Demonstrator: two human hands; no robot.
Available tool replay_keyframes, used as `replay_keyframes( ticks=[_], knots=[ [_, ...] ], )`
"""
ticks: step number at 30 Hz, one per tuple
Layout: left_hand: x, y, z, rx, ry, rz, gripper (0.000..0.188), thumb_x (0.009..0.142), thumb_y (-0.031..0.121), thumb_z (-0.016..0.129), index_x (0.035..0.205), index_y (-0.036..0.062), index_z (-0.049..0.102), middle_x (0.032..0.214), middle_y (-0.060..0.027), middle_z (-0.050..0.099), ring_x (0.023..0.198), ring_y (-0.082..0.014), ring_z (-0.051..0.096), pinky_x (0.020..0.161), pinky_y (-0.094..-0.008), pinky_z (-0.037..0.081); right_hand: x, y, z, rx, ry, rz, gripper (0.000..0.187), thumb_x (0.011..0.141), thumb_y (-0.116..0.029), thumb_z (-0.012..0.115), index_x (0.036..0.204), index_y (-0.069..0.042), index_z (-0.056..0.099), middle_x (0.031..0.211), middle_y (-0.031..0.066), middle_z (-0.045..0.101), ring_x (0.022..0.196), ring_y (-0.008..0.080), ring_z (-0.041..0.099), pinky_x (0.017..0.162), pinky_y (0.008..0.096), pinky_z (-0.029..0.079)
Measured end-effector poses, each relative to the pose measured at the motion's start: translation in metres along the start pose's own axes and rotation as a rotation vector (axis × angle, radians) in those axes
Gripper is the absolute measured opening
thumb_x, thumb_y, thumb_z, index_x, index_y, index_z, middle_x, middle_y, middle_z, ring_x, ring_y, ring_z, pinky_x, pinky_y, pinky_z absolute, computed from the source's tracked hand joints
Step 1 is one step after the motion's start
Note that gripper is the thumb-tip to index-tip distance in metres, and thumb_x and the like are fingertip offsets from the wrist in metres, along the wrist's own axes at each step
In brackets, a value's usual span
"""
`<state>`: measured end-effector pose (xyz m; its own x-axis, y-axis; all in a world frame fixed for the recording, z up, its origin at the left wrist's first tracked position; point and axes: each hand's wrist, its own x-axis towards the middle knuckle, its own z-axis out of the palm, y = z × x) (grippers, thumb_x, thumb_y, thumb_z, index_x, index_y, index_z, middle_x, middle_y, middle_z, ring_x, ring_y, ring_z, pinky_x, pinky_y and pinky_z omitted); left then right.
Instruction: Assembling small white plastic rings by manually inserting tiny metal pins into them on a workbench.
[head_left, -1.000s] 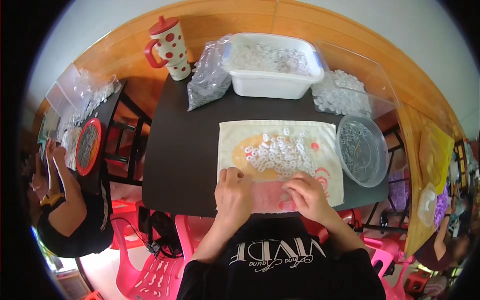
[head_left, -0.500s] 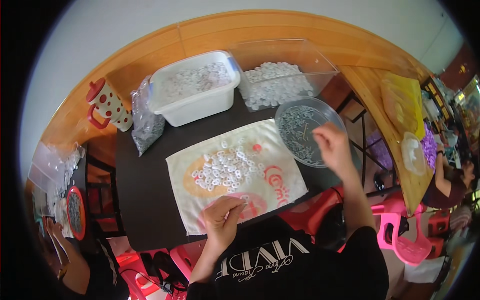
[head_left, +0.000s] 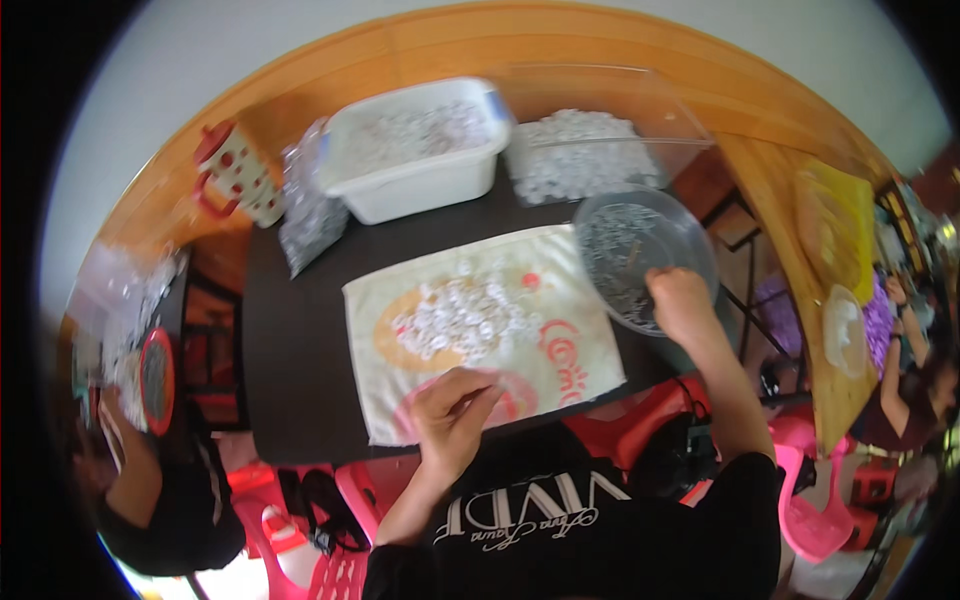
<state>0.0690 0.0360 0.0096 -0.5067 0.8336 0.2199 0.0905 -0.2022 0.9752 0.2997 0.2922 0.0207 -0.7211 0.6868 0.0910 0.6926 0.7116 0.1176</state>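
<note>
Reaching across a dark table (head_left: 300,340), the person works over a cream printed cloth (head_left: 580,350) that lies near the front edge. A heap of small white ring-like pieces (head_left: 465,315) sits at the cloth's middle. To its right, overlapping the cloth's corner and overhanging the table's right side, stands a clear round bowl (head_left: 690,225) of small dark metal bits. A white plastic tub (head_left: 415,170) and a clear box (head_left: 590,150), both filled with pale pieces, line the back edge. A clear bag (head_left: 305,215) of small parts and a red spotted jug (head_left: 235,175) stand at the back left.

The right hand (head_left: 680,300) rests on the bowl's near rim, fingers dipped inside; whether they pinch anything cannot be told. The left hand (head_left: 450,415) presses loosely curled on the cloth's front edge, gripping nothing visible.

Judgement: picking from the bowl goes best with the wrist low over the rim, since a bowl that overhangs could tip. The bare strip of table left of the cloth offers the only open room. The front edge is close, and a tug on the cloth could scatter the heap.
</note>
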Motion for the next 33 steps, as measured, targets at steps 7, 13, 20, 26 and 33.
replay_keyframes(
  ticks=[7, 13, 20, 26, 33],
  knots=[
    [-0.005, -0.007, -0.008, -0.137, 0.031, -0.138, 0.025, 0.085, -0.014, 0.065, 0.107, -0.0044, 0.069, 0.095, -0.0071, 0.068, 0.085, -0.0102, 0.065, 0.075, -0.0224, 0.053, 0.002, -0.021, -0.026, 0.689, 0.122, -0.089, 0.016, 0.077, 0.010, 0.058, 0.090, 0.002, 0.063, 0.087, 0.0151, 0.064, 0.080, 0.0279, 0.064, 0.072, 0.0354, 0.050],
    [-0.009, -0.004, -0.013, -0.241, 0.034, -0.128, 0.033, 0.085, -0.014, 0.065, 0.117, -0.0026, 0.066, 0.098, -0.0061, 0.068, 0.090, -0.0104, 0.065, 0.079, -0.0231, 0.054, -0.002, -0.144, -0.038, 1.482, -0.035, -0.391, 0.013, 0.085, 0.012, 0.058, 0.094, 0.004, 0.061, 0.092, 0.0088, 0.060, 0.081, 0.0137, 0.056, 0.071, 0.0250, 0.043],
    [-0.012, -0.007, -0.028, -0.119, 0.005, -0.046, 0.036, 0.085, -0.014, 0.065, 0.120, -0.0027, 0.064, 0.100, -0.0069, 0.067, 0.091, -0.0112, 0.065, 0.080, -0.0240, 0.053, 0.008, -0.174, -0.041, 1.534, -0.136, -0.447, 0.007, 0.088, 0.009, 0.059, 0.092, 0.003, 0.059, 0.085, 0.0075, 0.061, 0.076, 0.0139, 0.059, 0.068, 0.0243, 0.045],
    [-0.010, -0.006, -0.031, -0.088, -0.020, 0.019, 0.036, 0.085, -0.014, 0.065, 0.119, -0.0033, 0.064, 0.098, -0.0083, 0.067, 0.090, -0.0123, 0.065, 0.079, -0.0245, 0.054, 0.008, -0.181, -0.047, 1.427, -0.125, -0.507, 0.007, 0.089, 0.008, 0.058, 0.092, 0.002, 0.059, 0.086, 0.0080, 0.061, 0.076, 0.0160, 0.060, 0.068, 0.0264, 0.047],
    [-0.013, -0.006, -0.034, -0.125, -0.021, 0.035, 0.036, 0.084, -0.015, 0.065, 0.118, -0.0032, 0.065, 0.096, -0.0081, 0.067, 0.086, -0.0112, 0.065, 0.074, -0.0235, 0.054, 0.009, -0.182, -0.053, 1.247, -0.165, -0.578, 0.006, 0.090, 0.003, 0.059, 0.096, 0.000, 0.058, 0.087, 0.0115, 0.059, 0.079, 0.0257, 0.060, 0.070, 0.0327, 0.048]
  ],
)
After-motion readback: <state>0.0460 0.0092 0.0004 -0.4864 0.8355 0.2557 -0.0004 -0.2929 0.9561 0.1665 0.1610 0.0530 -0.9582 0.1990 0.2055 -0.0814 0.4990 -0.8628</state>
